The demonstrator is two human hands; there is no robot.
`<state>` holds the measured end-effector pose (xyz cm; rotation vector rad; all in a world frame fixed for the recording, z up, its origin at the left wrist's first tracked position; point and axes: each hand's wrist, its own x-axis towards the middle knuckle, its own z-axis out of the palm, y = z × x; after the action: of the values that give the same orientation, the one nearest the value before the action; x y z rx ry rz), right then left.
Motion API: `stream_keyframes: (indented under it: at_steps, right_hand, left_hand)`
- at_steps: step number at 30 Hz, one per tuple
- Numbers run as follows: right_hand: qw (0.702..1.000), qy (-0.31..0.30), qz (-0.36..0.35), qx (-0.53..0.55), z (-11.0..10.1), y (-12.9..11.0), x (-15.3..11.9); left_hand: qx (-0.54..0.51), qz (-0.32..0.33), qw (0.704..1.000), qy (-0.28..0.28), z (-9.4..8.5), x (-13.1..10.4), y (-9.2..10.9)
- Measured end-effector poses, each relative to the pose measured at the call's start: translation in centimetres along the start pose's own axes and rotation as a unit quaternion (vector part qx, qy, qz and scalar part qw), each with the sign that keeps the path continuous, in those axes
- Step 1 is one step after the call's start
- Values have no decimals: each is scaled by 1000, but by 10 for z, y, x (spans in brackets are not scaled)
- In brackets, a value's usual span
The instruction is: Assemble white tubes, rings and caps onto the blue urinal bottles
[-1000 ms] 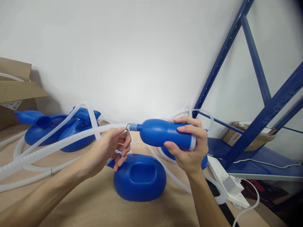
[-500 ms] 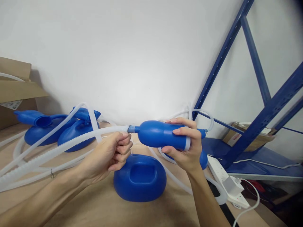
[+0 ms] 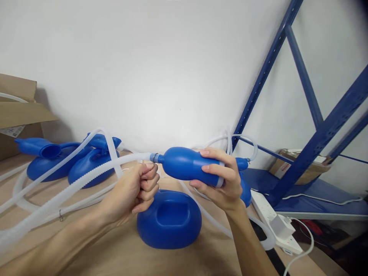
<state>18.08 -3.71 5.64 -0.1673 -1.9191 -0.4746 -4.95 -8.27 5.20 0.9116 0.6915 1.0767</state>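
Note:
My right hand point(image 3: 222, 178) wraps round a blue bulb-shaped plastic urinal head point(image 3: 181, 163) with a white rim, held level above the table. Its narrow neck points left into the end of a translucent ribbed hose point(image 3: 94, 172). A thin metal hose clamp point(image 3: 155, 158) circles this joint. Just below it, my left hand point(image 3: 146, 188) is closed, thumb against the curled forefinger, pinching the clamp; its tabs are hidden by the fingers. Under both hands a blue plastic urinal bottle point(image 3: 169, 234) with a recessed side stands on the table.
More blue urinal bottles point(image 3: 89, 172) with hoses lie at left beside a cardboard box point(image 3: 25, 115). Another blue bottle point(image 3: 245, 189) is partly behind my right hand. A white power strip point(image 3: 264, 211) and blue metal shelving point(image 3: 324, 134) stand at right.
The clamp has shifted along the hose end towards the urinal head. Both hands and the urinal head have moved slightly left in view; the view itself has shifted a little.

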Motion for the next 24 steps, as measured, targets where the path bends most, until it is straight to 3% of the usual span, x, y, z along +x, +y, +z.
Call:
stream_keyframes:
  at_steps: [6, 8, 10, 12, 13, 15, 16, 17, 18, 19, 21, 24]
  right_hand:
    - [999, 21, 23, -5, -2, -3, -1]
    - [999, 30, 27, -11, -2, -1, -2]
    - [999, 31, 33, -17, -2, 1, -2]
    - [999, 15, 32, -22, -1, 2, -1]
    - [999, 6, 31, -20, 1, 1, -1]
    - [999, -1, 44, -1, 4, -3, 0]
    - [998, 6, 59, 17, 7, -7, 0]
    - [996, 16, 76, 35, 10, -12, 1]
    - [994, 23, 93, 53, 13, -17, 2]
    - [991, 26, 107, 69, 16, -22, 2]
    - [984, 22, 140, 108, 24, -28, 2]
    - [953, 36, 215, 209, 41, -14, -4]
  left_hand:
    - [54, 17, 998, -21, -2, 2, -3]
    - [139, 14, 990, -29, -7, 2, 0]
    - [291, 33, 956, -11, -13, -1, 7]
    - [461, 129, 876, 60, -20, -8, 15]
    - [531, 206, 814, 110, -24, -12, 20]
    - [631, 379, 653, 176, -31, -20, 27]
    - [664, 441, 578, 175, -33, -23, 29]
    - [690, 475, 525, 152, -36, -26, 31]
    - [711, 478, 502, 113, -38, -27, 33]
    - [728, 457, 507, 71, -39, -28, 34]
    - [740, 375, 558, 16, -41, -27, 37]
    - [731, 307, 608, 46, -46, -25, 45]
